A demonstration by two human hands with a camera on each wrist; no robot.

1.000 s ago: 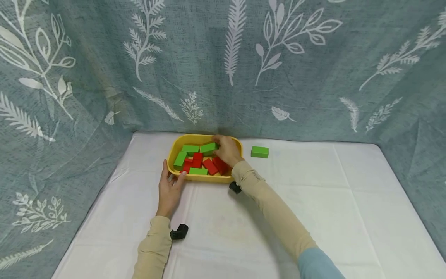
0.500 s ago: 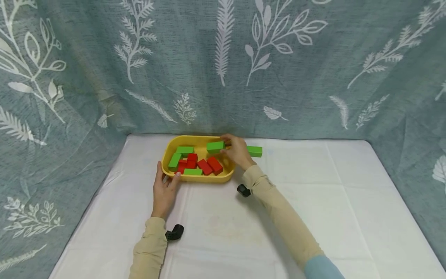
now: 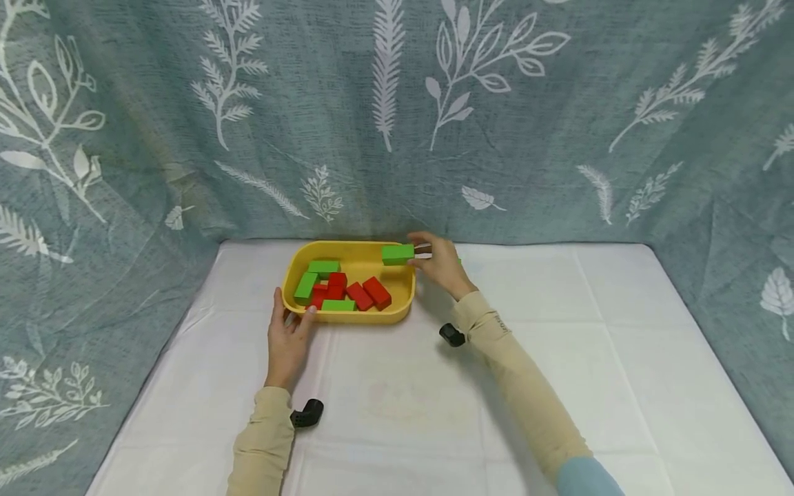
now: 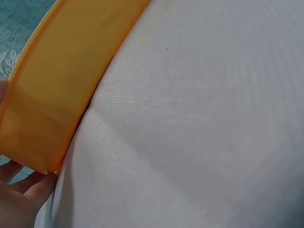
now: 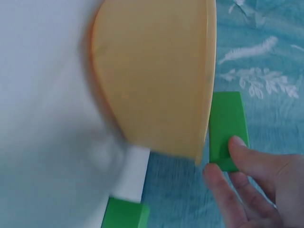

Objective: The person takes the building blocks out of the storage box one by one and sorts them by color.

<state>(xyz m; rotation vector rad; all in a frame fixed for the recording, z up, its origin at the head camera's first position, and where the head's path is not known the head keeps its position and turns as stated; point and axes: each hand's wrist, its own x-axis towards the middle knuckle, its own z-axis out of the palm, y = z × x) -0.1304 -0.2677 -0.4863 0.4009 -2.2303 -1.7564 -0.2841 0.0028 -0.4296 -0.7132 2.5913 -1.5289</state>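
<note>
A yellow plastic bin (image 3: 366, 317) stands near the back of the white-covered table. My right hand (image 3: 445, 267) pinches a green block (image 3: 398, 255) between thumb and fingers, above the bin's back right rim. In the right wrist view this block (image 5: 227, 126) shows beside the bin's rim, thumb on its face. My left hand (image 3: 288, 348) holds the bin's front left corner, thumb at the front rim and fingers round the left side. Inside the bin lie red blocks (image 3: 377, 293) and green blocks (image 3: 324, 269), several in all, mostly toward the left and front.
Another green block (image 5: 124, 213) lies on the table right of the bin, nearly hidden behind my right hand in the head view. A grey-green leaf-patterned curtain (image 3: 347, 138) hangs close behind the bin. White cloth (image 3: 558, 358) covers the table.
My right hand has lifted the green block from the bin's back and carried it right, to above the rim. The left hand keeps its place on the bin; the head view has shifted slightly.
</note>
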